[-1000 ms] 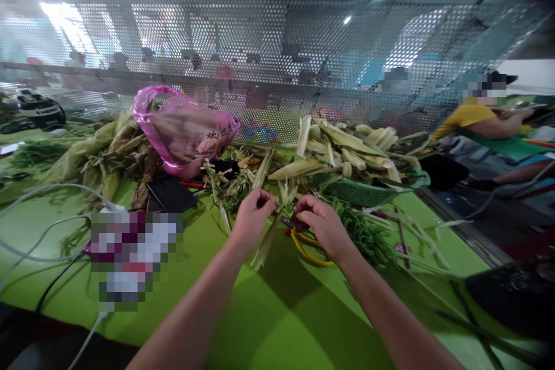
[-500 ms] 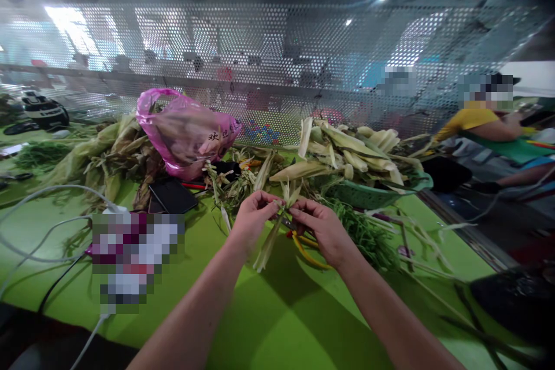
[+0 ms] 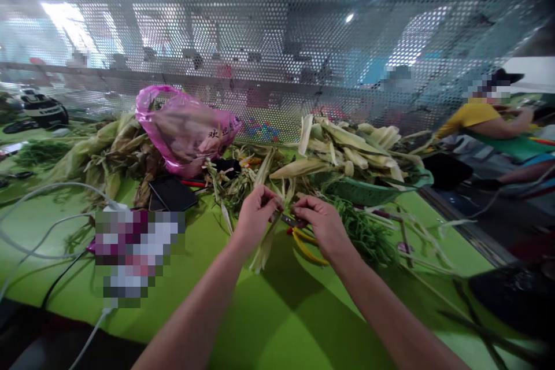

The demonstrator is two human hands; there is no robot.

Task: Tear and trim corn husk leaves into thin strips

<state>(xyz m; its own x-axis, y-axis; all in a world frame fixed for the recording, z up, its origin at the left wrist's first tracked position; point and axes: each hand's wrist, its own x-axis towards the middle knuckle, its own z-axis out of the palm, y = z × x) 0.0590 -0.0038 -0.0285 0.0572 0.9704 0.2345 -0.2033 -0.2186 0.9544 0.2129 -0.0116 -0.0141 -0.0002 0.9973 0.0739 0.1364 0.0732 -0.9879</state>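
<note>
The little bunch of corn husk (image 3: pixel 263 250) is right in front of me, between my two hands. My left hand (image 3: pixel 255 214) has its fingers squeezed on the husk, I think so the strips stay together. A pale tail hangs down, and thin tips poke up. The fingers of my right hand (image 3: pixel 323 222) are curled close beside it, but I can't tell if they pinch anything. A tool with yellow handles (image 3: pixel 304 251) is just by that hand, where it looks easy to reach. Green leaves (image 3: pixel 370 237) lie on the other side of that hand. Behind them, a green basket (image 3: pixel 359 192) holds a heap of husks (image 3: pixel 347 153), maybe so they don't slide around the tabletop (image 3: pixel 277 324). A pink bag (image 3: pixel 186 133) sits to the left, with a flat black thing (image 3: pixel 176 193) in front of it.
</note>
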